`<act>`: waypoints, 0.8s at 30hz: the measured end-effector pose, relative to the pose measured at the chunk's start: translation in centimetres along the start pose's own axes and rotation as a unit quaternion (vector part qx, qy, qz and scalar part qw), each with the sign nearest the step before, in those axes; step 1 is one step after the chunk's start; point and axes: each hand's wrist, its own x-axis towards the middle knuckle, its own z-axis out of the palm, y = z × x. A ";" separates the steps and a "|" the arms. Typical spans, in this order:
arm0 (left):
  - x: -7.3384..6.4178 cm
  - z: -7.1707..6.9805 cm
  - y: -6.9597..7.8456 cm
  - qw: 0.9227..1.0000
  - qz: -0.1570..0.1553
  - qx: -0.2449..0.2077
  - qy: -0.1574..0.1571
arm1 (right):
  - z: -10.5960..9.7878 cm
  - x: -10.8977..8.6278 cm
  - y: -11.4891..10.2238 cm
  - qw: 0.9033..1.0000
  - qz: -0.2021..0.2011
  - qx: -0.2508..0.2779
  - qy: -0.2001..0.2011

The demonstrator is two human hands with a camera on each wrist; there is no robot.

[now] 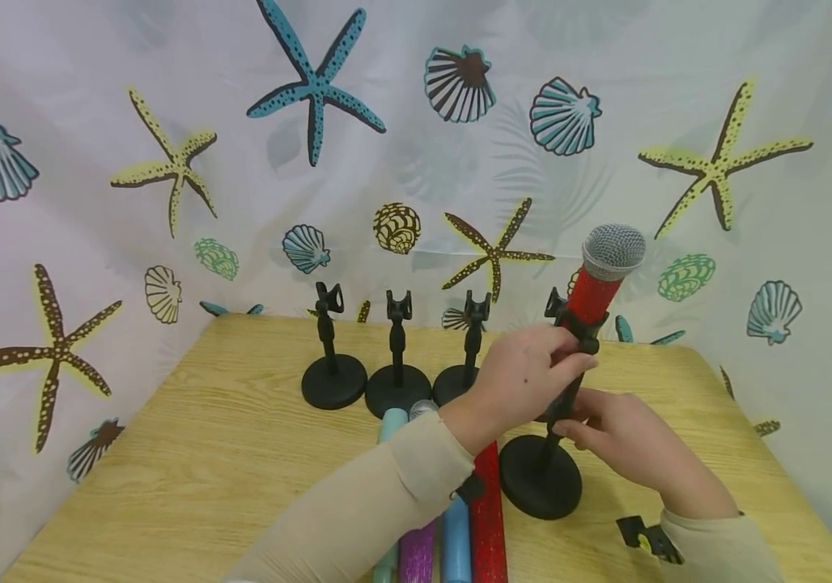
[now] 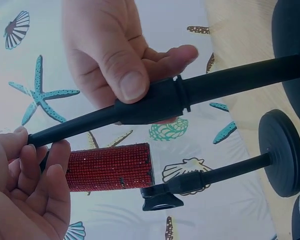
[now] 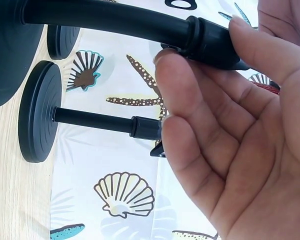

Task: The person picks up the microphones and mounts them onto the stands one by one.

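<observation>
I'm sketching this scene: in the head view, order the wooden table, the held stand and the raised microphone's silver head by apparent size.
1. Wooden table
2. Held stand
3. Raised microphone's silver head

You're at a curtained-off tabletop work spot: starfish-and-seashell-print curtain (image 1: 401, 174) across back and both sides, wood-grain table (image 1: 168, 453), black desktop microphone stands (image 1: 334, 382) set out on it. Home, office or lab? Your views don't tell.

Red microphone (image 1: 595, 290) partly behind left fingers (image 1: 560, 340)

Wood-grain table (image 1: 190, 461), black stands (image 1: 397, 389), colorful microphones (image 1: 489, 518)
</observation>
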 end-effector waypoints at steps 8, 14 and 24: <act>0.2 -0.3 0.2 1.000 0.021 0.015 0.011 | 0.3 0.2 0.0 1.000 -0.001 -0.012 0.012; 0.2 -0.2 0.2 1.000 0.018 0.005 0.015 | 0.9 0.3 -0.2 0.998 0.002 -0.048 0.039; 0.0 -0.2 0.2 1.000 0.003 -0.003 0.009 | 1.0 0.3 0.0 0.999 0.014 -0.024 0.016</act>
